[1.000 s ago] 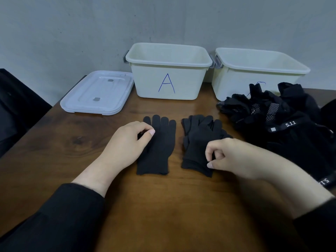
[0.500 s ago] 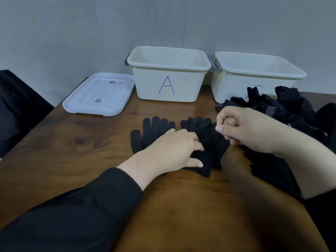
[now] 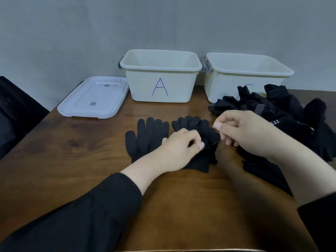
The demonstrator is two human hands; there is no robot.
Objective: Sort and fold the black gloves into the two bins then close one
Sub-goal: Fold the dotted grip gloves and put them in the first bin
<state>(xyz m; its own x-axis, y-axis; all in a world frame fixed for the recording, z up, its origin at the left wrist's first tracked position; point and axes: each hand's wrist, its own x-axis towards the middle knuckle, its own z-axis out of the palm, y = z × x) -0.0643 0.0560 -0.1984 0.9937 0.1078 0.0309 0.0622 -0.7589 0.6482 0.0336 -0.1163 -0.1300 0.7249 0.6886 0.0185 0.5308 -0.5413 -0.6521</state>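
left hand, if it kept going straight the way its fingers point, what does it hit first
Probably the right hand: the left hand points rightward across the bunched knit glove it already touches. Depth is unclear.

Brown wooden table [image 3: 72, 160]; grey wall [image 3: 163, 20] behind; dark object [image 3: 14, 113] at left edge.

Lid [image 3: 93, 97] left of bin A [image 3: 161, 77], second bin [image 3: 249, 75] right; gloves [image 3: 148, 137] before them.

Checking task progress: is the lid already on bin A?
No. The lid lies flat on the table left of bin A, which stands open.
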